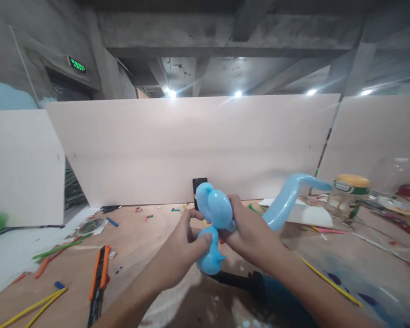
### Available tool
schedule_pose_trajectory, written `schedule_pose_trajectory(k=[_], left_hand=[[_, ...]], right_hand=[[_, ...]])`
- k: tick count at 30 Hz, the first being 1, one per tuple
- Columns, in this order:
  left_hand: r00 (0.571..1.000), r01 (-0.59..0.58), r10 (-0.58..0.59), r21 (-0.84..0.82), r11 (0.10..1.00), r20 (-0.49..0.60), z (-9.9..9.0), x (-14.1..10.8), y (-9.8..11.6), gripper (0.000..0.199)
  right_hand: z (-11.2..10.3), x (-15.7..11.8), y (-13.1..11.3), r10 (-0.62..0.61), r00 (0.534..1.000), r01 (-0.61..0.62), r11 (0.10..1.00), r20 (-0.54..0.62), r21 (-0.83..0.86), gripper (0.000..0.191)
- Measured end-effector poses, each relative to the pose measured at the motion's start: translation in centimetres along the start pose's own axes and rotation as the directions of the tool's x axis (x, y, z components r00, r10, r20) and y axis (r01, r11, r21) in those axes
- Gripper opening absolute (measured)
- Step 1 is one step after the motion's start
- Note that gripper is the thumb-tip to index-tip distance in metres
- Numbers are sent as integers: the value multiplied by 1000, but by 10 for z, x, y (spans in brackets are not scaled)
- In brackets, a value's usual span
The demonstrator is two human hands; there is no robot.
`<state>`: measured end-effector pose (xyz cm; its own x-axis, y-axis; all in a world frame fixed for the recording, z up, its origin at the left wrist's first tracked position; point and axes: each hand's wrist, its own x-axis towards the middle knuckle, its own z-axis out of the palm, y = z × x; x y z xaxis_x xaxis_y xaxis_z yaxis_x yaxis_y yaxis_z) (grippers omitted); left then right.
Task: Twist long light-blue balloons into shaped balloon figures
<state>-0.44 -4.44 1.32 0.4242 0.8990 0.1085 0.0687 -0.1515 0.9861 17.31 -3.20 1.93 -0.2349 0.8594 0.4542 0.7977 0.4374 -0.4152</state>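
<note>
Between my hands is a light blue twisting balloon (220, 209), twisted into several round bubbles. My left hand (187, 241) grips the lower bubble, thumb across its front and fingers curled behind. The knotted tip sticks out from that lower bubble on the right. My right hand (248, 228) is wrapped around the balloon just right of the upper bubbles, its fingers partly hidden behind them. Past my right hand the long untwisted tail rises to the right and narrows to a thin end. Below the balloon lies a dark blue pump with a black nozzle (237, 280), partly covered by my right forearm.
A phone (195, 187) leans against the white board (198, 146) behind. To the left lie an orange utility knife (99, 278) and a roll of clear tape (91, 226). Uninflated balloons (331, 282) and scraps litter the table. A yellow-lidded jar (348, 198) stands at right.
</note>
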Motion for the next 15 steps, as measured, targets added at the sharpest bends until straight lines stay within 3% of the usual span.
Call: schedule_pose_trajectory(k=[3,6,8,10,12,15], left_hand=[[999,-18,15,111,994,31,3,20,-1,36],[987,-77,118,312,947,-113,4,42,-7,29],[955,-73,163,337,939,-246,5,54,-12,30],[935,-75,130,174,982,-330,6,63,-16,34],[935,-121,76,-110,987,-348,6,67,-17,31],[954,-172,36,-448,877,-297,7,69,-13,26]], right_hand=[[7,22,8,-27,996,6,968,-82,-251,10],[17,34,12,-84,992,38,913,-97,-406,17],[23,39,15,-119,983,47,900,-142,-433,20],[27,42,20,-179,958,83,922,-224,-378,19],[27,44,27,-214,938,145,957,-274,-252,16],[27,46,34,-245,914,220,969,-323,-112,13]])
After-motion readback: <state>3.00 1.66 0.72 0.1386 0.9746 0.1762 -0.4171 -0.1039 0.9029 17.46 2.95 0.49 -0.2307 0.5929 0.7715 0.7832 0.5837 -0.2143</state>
